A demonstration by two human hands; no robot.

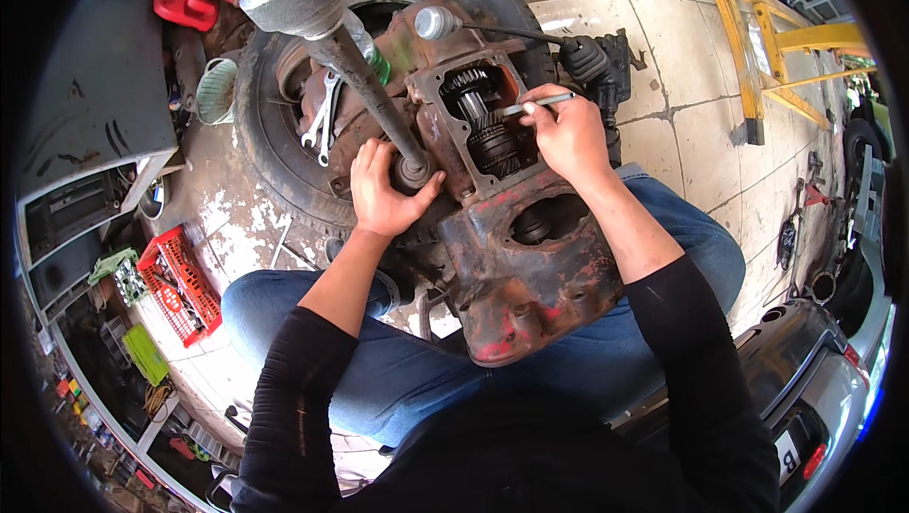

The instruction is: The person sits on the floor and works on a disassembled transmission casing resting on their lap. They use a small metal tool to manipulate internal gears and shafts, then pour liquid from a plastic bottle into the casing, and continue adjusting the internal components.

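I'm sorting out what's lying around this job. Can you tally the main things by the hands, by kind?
Gearbox: 1
Tyre: 1
Lever with round knob: 1
Thin metal tool, in the right hand: 1
Wrenches inside the tyre: at least 2
Red crate: 1
Total: at least 7
The left hand grips the lever's base.

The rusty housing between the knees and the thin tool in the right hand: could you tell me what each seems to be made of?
The housing looks like cast metal, probably iron: rough, rust-brown, with worn red paint. The thin tool in the right hand appears to be bright bare steel, smooth and shiny.
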